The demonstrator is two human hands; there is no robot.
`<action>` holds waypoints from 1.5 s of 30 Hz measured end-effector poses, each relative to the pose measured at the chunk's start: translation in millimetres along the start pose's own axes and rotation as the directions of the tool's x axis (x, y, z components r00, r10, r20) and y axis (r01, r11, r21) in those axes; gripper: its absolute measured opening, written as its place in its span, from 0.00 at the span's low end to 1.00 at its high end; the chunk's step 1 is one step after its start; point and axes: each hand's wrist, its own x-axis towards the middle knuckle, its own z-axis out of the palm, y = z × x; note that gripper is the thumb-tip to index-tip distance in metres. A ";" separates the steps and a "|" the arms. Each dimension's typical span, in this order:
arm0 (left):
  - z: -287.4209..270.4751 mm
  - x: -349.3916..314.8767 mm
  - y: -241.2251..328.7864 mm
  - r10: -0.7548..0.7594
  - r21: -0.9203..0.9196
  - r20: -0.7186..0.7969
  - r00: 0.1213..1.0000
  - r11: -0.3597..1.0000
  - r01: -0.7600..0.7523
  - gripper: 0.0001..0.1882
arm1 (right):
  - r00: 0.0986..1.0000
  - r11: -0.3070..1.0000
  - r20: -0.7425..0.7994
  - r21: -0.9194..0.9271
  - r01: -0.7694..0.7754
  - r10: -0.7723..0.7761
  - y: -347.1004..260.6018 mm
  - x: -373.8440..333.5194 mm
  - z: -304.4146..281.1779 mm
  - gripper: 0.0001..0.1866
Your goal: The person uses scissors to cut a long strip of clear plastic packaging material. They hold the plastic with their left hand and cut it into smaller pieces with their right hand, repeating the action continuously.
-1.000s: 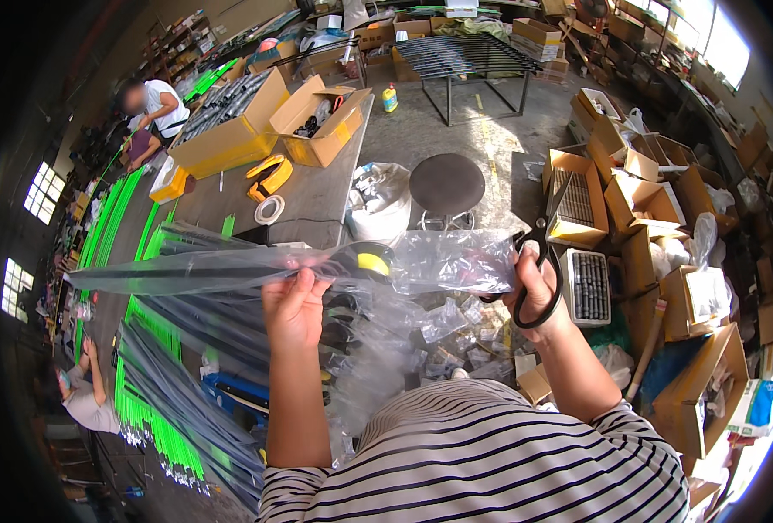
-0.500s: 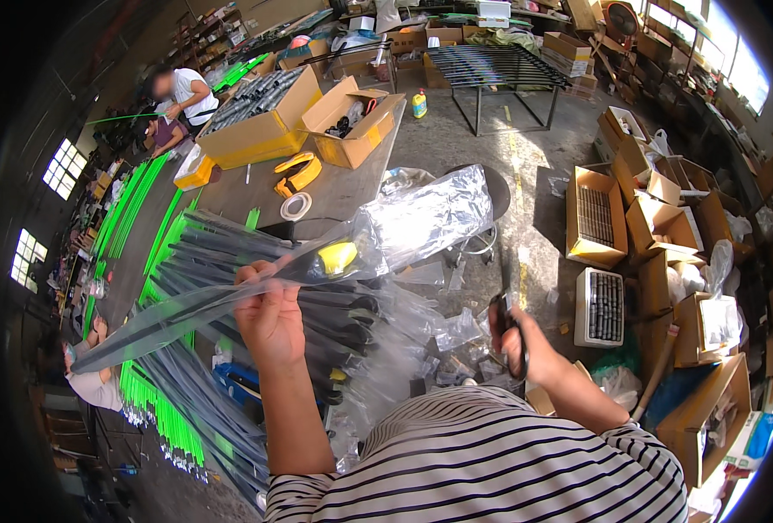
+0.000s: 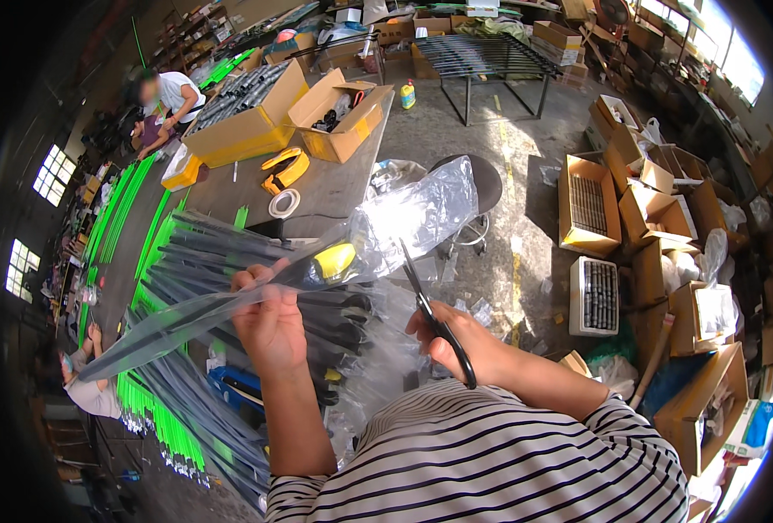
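Note:
My left hand [image 3: 269, 322] is closed on a long clear plastic sleeve [image 3: 173, 329], held above the table. Dark, rod-like contents show inside the sleeve, along with a yellow piece [image 3: 334, 260] near its loose end. That end spreads out wide and shiny to the right. My right hand [image 3: 456, 338] grips black-handled scissors [image 3: 430, 315]; their blades point up at the loose plastic and look slightly parted. Whether they touch the plastic I cannot tell. Below my left hand lie many more dark bundles in clear sleeves [image 3: 203, 270].
Bright green rods [image 3: 120, 209] run along the table's left side. Farther back are a tape roll [image 3: 284, 204], a yellow strap-like item [image 3: 286, 170] and open cartons [image 3: 338, 118]. A round stool [image 3: 486, 185] stands beyond the plastic. Boxes [image 3: 589, 209] line the right. Other people work at left.
My right hand has brought the scissors left and up to the sleeve's loose end. My left hand keeps its hold on the sleeve. The whole view has shifted slightly.

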 end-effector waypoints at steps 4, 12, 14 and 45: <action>-0.2 -0.4 -1.5 -0.019 -0.005 -0.028 0.999 1.000 0.019 0.12 | 0.997 0.998 -0.046 -0.029 0.059 -0.060 -5.1 6.2 0.5 0.43; -3.4 -0.6 -2.5 -0.025 0.007 -0.008 1.000 1.000 0.025 0.12 | 0.986 0.991 -0.099 -0.048 0.127 -0.131 -5.6 9.5 4.0 0.39; -1.1 -1.2 -2.3 -0.026 0.002 -0.017 1.000 1.000 0.026 0.12 | 0.986 0.991 -0.107 -0.048 0.126 -0.131 -5.4 8.9 4.0 0.39; -4.7 -10.3 -2.1 -0.032 -0.025 0.130 0.991 0.999 0.036 0.15 | 0.984 0.993 -0.149 -0.085 0.087 -0.099 -1.8 1.8 -0.9 0.31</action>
